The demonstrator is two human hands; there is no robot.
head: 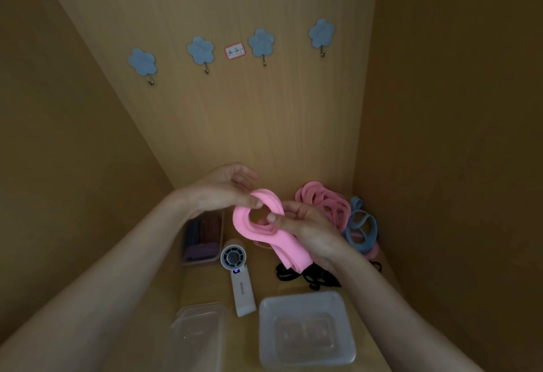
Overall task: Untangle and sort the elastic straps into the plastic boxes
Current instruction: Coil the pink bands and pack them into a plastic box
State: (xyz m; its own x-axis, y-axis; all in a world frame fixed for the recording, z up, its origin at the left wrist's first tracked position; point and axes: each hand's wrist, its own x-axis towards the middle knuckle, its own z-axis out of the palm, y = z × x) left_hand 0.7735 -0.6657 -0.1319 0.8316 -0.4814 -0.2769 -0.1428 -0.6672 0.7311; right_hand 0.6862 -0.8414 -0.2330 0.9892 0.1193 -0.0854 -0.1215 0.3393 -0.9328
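A wide pink elastic strap (pixel 249 229) is held in the air between both hands, looped into a ring with its tail hanging down. My left hand (pixel 226 188) pinches the loop's top edge with thumb and fingers. My right hand (pixel 305 227) grips the strap's right side and folded tail. Behind, at the back right corner, lies a tangle of pink straps (pixel 323 199) and blue straps (pixel 360 226). Black straps (pixel 308 276) lie under my right wrist. A clear plastic box (pixel 305 329) stands near front right, another clear box (pixel 197 336) near front left.
A third plastic box (pixel 202 238) at the left holds dark, brown and purple straps. A white handheld fan (pixel 238 274) lies between the boxes. Wooden cabinet walls close in on left, back and right; several blue flower hooks (pixel 200 51) and a label are on the back wall.
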